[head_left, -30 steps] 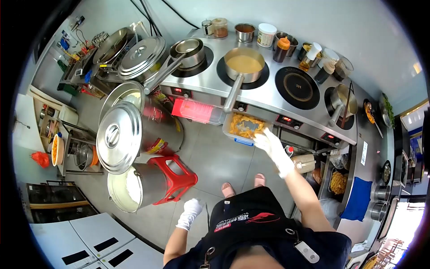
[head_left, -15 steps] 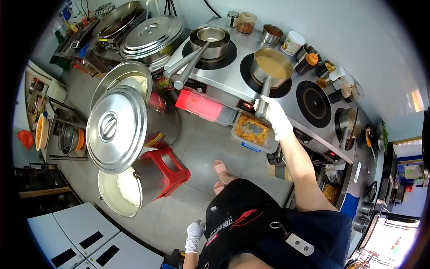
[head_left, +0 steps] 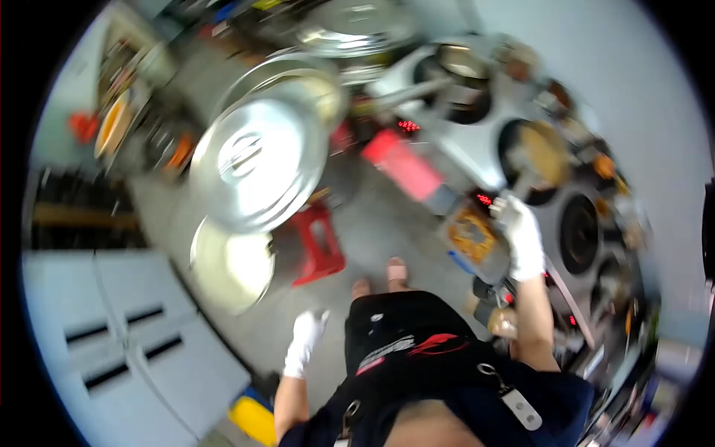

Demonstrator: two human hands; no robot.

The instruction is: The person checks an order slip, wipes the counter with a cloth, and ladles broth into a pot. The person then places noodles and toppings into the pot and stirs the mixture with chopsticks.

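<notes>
My right hand [head_left: 519, 237], in a white glove, is closed round the handle end of a saucepan [head_left: 546, 155] on the cooktop; motion smears the fingers. Tan liquid fills the saucepan. My left hand [head_left: 304, 343], gloved too, hangs by the front of my black apron [head_left: 417, 335]. It holds nothing, and its blurred fingers look loosely apart. Below the cooktop edge, near my right hand, is a clear box of orange-yellow pieces [head_left: 471, 235].
A large steel lid [head_left: 261, 160] leans over tall pots at left. Beneath it stand a pail [head_left: 231, 264] with pale contents and a red stool [head_left: 319, 246]. White cabinets [head_left: 112, 298] are at lower left. Another pan [head_left: 462, 63] sits further along the cooktop [head_left: 477, 149].
The whole view has swung and blurred, with the cooktop shifted right. My left hand has risen away from the apron's side. My right hand stays at the saucepan handle.
</notes>
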